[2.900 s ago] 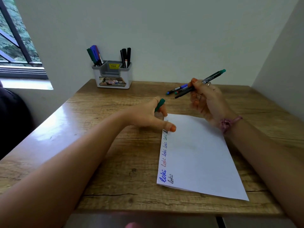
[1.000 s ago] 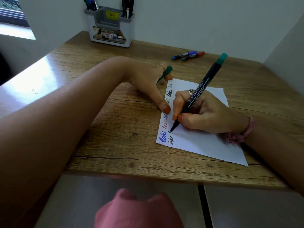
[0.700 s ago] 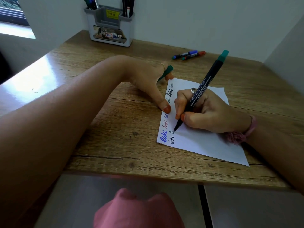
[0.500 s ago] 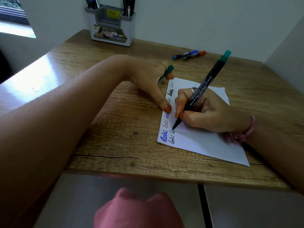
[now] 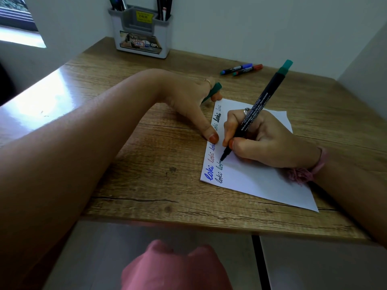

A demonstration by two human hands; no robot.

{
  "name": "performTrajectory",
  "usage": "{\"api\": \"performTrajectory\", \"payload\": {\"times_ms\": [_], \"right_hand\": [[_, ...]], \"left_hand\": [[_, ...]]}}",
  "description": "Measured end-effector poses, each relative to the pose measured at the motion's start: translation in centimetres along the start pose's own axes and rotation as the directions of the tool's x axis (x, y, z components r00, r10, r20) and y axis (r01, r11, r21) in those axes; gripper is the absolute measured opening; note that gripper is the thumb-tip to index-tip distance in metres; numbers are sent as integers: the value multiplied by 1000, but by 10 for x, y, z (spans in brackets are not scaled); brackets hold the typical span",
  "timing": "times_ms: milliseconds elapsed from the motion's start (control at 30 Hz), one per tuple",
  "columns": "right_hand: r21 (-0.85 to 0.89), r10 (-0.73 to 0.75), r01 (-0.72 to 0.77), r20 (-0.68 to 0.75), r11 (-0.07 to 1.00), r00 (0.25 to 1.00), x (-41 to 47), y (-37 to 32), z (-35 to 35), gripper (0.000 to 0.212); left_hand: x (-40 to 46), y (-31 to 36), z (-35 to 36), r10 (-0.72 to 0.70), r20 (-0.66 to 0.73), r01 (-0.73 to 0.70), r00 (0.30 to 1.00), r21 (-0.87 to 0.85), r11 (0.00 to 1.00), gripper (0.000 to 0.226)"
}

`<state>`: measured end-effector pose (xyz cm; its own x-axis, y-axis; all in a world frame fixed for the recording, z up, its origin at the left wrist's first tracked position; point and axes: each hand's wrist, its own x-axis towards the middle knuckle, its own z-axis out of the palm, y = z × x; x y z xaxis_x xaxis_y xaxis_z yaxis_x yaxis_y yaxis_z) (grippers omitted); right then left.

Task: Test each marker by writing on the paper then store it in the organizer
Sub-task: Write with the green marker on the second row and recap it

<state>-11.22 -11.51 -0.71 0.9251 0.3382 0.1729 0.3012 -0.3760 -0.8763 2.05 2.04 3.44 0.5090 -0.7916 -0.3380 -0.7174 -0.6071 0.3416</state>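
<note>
The green marker (image 5: 258,113), gripped in the right hand (image 5: 263,139), has inked more letters onto the paper (image 5: 261,178) since a second ago, while the left hand (image 5: 188,103) pins the paper's edge and pinches the cap (image 5: 214,91), so capping and storing come next.

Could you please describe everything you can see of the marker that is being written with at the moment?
The green marker has a slim black barrel with fine white print and a green end cap at its raised rear. It is uncapped and tilts up and away, with its dark tip on the white paper beside a handwritten word. The right hand grips its lower barrel. Its green cap sits in the left hand.
</note>
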Motion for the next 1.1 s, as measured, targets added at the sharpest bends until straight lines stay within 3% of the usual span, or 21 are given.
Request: {"api": "performTrajectory", "payload": {"times_ms": [933, 1100], "right_hand": [[-6, 25, -25, -45, 1000, 999, 2, 4, 0, 13], [101, 26, -20, -56, 995, 998, 1, 5, -2, 3]], "left_hand": [[6, -4, 0, 20, 9, -20, 1000, 5, 1000, 116], [7, -6, -1, 43, 1, -43, 999, -15, 999, 116]]}}
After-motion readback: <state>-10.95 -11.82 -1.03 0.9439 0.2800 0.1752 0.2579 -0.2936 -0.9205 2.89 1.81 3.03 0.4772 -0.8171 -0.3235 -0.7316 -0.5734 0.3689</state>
